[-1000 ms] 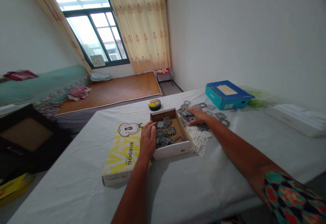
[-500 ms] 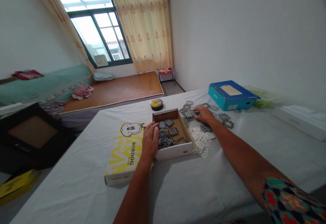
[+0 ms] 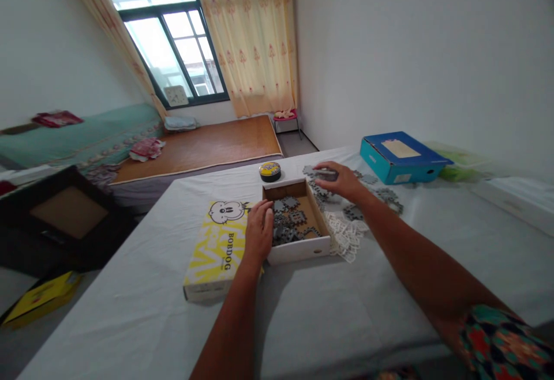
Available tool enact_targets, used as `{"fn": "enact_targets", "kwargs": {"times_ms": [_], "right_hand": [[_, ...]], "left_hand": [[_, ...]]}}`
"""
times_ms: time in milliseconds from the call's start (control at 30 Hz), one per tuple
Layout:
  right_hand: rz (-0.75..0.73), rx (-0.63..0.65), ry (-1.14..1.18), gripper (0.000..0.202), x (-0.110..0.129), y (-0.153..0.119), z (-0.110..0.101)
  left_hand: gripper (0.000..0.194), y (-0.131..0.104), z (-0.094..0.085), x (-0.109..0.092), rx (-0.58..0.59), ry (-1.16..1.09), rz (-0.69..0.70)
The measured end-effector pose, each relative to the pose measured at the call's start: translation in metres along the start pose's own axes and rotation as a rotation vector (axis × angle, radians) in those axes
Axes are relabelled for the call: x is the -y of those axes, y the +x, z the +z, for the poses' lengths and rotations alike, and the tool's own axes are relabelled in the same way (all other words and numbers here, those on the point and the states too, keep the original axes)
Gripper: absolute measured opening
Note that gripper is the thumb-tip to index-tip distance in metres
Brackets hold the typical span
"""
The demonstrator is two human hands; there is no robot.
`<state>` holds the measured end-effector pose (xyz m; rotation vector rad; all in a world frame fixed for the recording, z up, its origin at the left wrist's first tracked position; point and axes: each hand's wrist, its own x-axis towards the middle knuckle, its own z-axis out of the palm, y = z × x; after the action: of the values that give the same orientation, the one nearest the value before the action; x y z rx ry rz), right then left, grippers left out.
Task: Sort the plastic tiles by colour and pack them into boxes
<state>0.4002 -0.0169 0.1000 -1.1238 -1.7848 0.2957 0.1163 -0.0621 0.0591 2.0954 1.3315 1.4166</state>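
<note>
Gray toothed piece [image 3: 328, 175]: right of open box [image 3: 298, 251], probably light, stiff imo; pinch edges
Right grip [image 3: 341, 181]: pinching it
Left grip [image 3: 259, 231]: on box rim, clamping? can't tell

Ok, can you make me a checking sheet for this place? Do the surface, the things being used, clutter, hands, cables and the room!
Surface: white cloth, creased in places.
Job's things: open box with gray pieces inside; more gray pieces and some white pieces to its right.
Clutter: BOBDOG box, tin, blue box.
Hands: left hand at the open box's left wall; right hand pinching a gray piece.
Cables: nothing seen.
Surroundings: bed, window, curtain.
</note>
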Motion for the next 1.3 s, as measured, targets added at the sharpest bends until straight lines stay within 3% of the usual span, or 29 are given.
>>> {"fn": "enact_targets", "kwargs": {"times_ms": [133, 233, 333, 400, 467, 533, 633, 767, 967, 1133, 1300], "right_hand": [[-0.192, 0.249, 0.03, 0.051, 0.053, -0.008, 0.044], [-0.26, 0.288, -0.042, 0.058, 0.057, -0.004, 0.046], [-0.147, 0.083, -0.175, 0.046, 0.027, 0.01, 0.018], [-0.065, 0.07, -0.317, 0.043, -0.005, 0.017, 0.0], [-0.022, 0.285, -0.42, 0.049, -0.037, 0.017, -0.005], [0.013, 0.534, -0.458, 0.066, -0.062, 0.012, 0.005], [0.106, 0.684, -0.5, 0.086, -0.083, 0.003, 0.031], [0.198, 0.612, -0.582, 0.076, -0.095, 0.003, 0.043], [0.247, 0.528, -0.58, 0.052, -0.109, 0.009, 0.02], [0.285, 0.515, -0.662, 0.059, -0.108, 0.005, 0.019], [0.266, 0.418, -0.621, 0.056, -0.107, -0.004, 0.02]], "left_hand": [[0.032, 0.0, 0.0, 0.0, -0.007, -0.016, -0.001], [0.031, 0.0, -0.001, 0.0, -0.012, -0.013, 0.005], [0.03, 0.0, 0.0, 0.0, -0.015, 0.001, 0.013], [0.03, 0.0, 0.001, 0.0, -0.016, 0.014, 0.018], [0.03, 0.0, 0.001, 0.001, -0.022, 0.024, 0.02], [0.03, 0.0, 0.002, 0.001, -0.023, 0.029, 0.021], [0.03, 0.0, 0.001, 0.001, -0.015, 0.032, 0.021], [0.03, 0.0, 0.0, 0.001, -0.016, 0.032, 0.014], [0.029, -0.001, 0.001, 0.001, -0.013, 0.029, 0.016], [0.029, -0.001, 0.001, 0.001, -0.004, 0.046, 0.02], [0.029, 0.0, 0.0, 0.0, -0.009, 0.047, 0.024]]}}
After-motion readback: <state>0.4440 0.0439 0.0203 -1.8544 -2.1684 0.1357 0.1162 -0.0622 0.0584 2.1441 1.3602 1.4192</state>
